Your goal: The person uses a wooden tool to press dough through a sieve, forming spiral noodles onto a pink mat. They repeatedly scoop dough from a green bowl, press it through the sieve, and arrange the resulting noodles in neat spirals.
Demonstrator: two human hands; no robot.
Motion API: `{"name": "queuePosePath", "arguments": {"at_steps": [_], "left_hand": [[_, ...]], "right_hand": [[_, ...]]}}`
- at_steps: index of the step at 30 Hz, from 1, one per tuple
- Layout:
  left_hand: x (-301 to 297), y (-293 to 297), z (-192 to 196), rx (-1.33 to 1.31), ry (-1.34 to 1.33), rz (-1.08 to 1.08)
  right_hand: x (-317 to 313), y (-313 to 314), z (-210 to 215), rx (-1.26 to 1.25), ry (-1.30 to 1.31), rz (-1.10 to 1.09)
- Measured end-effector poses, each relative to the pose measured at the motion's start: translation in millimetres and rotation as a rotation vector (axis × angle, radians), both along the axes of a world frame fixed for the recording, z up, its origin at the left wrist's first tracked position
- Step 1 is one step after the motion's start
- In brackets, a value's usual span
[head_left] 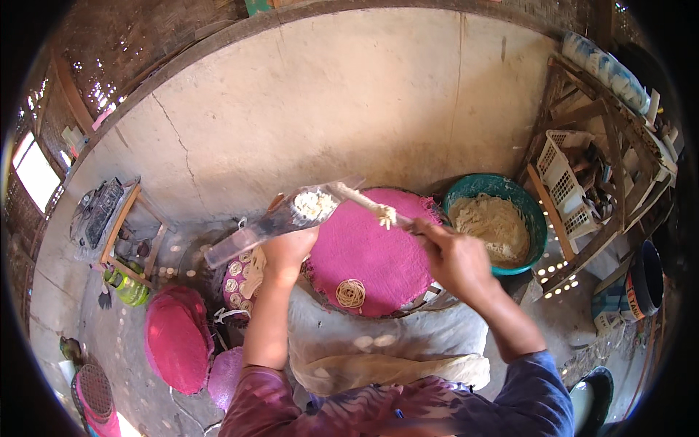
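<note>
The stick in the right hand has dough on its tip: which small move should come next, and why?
Probably push the stick into the open end of the clear tube held by the left hand. The right hand already aims its doughy tip there, and dough sits piled at that opening, above the pink round mat.

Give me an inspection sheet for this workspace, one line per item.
Surface: round pink cloth-covered tray in front of the person, one coil of noodle dough on it.
Job's things: clear tube packed with dough; stick with dough on it; teal basin of dough.
Clutter: second pink tray on the floor, white basket on a wooden rack.
Grippers: left hand holds the tube; right hand holds the stick.
Cables: nothing seen.
Surroundings: cracked plaster wall, woven wall panels.
</note>
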State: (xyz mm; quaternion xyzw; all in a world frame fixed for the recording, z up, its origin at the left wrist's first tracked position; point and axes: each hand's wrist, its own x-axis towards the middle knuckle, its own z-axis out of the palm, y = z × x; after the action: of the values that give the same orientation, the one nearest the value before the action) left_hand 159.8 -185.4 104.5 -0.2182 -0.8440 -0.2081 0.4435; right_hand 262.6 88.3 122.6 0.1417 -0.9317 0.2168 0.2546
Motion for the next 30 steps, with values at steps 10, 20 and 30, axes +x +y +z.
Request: {"name": "queuePosePath", "arguments": {"at_steps": [10, 20, 30], "left_hand": [[-6.1, 0.6, 0.5, -0.036, -0.093, 0.087], [59.5, -12.2, 28.9, 1.353, -0.715, -1.321], [55.9, 10.7, -92.2, 0.611, -0.624, -0.333]], "right_hand": [[12.8, 15.4, -69.3, -0.516, -0.181, 0.150], [8.2, 60.2, -121.2, -0.656, -0.833, 0.277], [70.0, 13.7, -104.4, -2.098, -1.243, 0.587]]}}
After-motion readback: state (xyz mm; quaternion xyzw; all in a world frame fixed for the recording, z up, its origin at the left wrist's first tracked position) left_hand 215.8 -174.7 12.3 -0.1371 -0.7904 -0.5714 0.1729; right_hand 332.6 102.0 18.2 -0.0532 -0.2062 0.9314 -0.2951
